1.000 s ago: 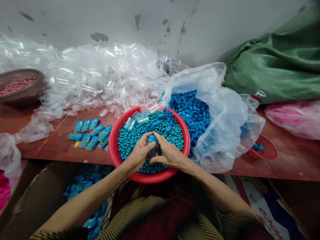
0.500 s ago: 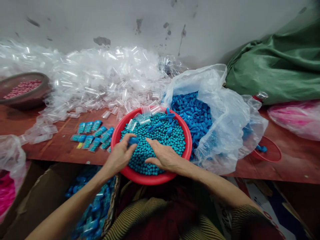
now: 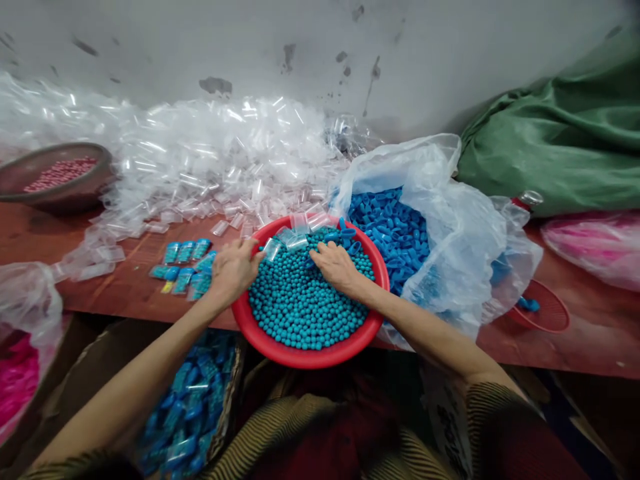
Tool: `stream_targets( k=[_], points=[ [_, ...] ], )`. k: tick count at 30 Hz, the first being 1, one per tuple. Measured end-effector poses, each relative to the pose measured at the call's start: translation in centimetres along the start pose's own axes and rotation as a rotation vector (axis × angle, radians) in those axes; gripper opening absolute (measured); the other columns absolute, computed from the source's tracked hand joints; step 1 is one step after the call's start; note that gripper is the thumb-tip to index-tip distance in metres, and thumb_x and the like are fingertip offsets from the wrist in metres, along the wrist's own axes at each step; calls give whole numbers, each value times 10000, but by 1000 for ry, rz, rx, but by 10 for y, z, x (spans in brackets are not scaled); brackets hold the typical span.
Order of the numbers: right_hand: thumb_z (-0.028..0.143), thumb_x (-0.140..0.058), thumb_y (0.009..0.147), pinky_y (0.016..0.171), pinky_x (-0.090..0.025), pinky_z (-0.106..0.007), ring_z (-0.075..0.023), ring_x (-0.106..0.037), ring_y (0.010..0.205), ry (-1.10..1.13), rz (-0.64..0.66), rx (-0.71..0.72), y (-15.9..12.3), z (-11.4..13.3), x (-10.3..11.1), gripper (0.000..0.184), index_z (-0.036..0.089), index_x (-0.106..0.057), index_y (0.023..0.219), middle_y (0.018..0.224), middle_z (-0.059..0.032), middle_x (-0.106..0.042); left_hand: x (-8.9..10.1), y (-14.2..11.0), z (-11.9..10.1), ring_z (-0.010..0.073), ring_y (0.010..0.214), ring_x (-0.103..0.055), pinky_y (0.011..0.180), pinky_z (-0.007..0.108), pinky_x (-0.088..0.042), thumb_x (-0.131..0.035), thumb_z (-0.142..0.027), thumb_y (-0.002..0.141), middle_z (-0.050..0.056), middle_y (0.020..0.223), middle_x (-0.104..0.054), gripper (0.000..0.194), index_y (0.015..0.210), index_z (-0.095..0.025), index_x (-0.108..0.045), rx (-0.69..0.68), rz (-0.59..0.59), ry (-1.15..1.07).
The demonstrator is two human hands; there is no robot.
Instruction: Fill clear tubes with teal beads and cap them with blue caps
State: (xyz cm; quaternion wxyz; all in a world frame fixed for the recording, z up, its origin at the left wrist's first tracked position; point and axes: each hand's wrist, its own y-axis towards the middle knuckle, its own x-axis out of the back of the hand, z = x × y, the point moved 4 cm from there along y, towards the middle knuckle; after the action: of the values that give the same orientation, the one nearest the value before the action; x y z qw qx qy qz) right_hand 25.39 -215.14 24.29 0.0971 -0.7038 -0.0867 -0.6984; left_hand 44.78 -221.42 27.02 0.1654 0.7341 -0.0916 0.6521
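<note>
A red basin (image 3: 310,357) full of small turquoise balls (image 3: 310,307) stands in front of me. Clear plastic cups (image 3: 296,241) and blue scoop-shaped caps (image 3: 347,233) lie on the balls toward the far side. At the left rim is my left hand (image 3: 236,268), its fingers apart beside a clear cup (image 3: 271,249); nothing shows in them. My right hand (image 3: 336,267) is over the balls with fingers bent down around a blue cap, mostly hidden under them. Filled, blue-capped cups (image 3: 184,279) lie on the table left of the basin, partly behind my left hand.
Clear cups (image 3: 200,153) are heaped along the wall. Right of the basin, an open plastic bag (image 3: 450,233) holds blue caps (image 3: 390,227). A bowl of pink balls (image 3: 65,200) stands far left, a red basket (image 3: 550,313) right. Below the table, a carton (image 3: 95,373) adjoins filled cups (image 3: 190,407).
My left hand has moved up and left to the basin's rim; the blue-capped piece it held no longer shows in it. My right hand has moved up toward the caps, fingers now bent down.
</note>
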Motion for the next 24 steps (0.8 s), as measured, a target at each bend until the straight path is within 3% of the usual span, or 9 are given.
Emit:
stream_targets(
  k=[5,11,16,20,24],
  points=[
    [166,-340,936,675,-334,-326,-240,-485,889,9,50,41,-21,0,-9,266,164,-606,937,919,-111,-592,-22,20,-25,310,984,-555,793,356,-393,-479,-373,842,167,1004,-612,321,1001,-131,-617,-48,82,-69],
    [199,-382,936,669,-292,-314,-222,-474,873,46,43,12,-42,-8,-19,212,172,-592,921,912,-86,-588,-37,25,-35,258,856,-614,696,295,-398,-511,-354,813,86,878,-662,420,1184,-157,-522,-111,282,-144],
    [167,-373,932,661,-284,-318,-223,-471,863,60,12,0,-46,-6,-19,215,167,-586,908,904,-90,-589,-46,24,-40,212,713,-582,625,268,-372,-624,-333,702,9,679,-602,283,950,-195,-625,-110,403,-293],
    [156,-356,933,674,-289,-321,-222,-475,861,83,7,0,-51,-7,-18,223,163,-578,916,920,-93,-594,-49,16,-44,158,654,-516,630,255,-372,-631,-246,645,-29,649,-528,194,827,-199,-581,-145,437,-565],
    [133,-342,922,679,-298,-327,-223,-500,844,103,12,-12,-55,-11,-15,229,156,-570,930,891,-92,-606,-47,8,-48,137,673,-503,666,251,-396,-618,-270,650,-33,666,-524,207,822,-182,-545,-160,528,-897]
  ],
)
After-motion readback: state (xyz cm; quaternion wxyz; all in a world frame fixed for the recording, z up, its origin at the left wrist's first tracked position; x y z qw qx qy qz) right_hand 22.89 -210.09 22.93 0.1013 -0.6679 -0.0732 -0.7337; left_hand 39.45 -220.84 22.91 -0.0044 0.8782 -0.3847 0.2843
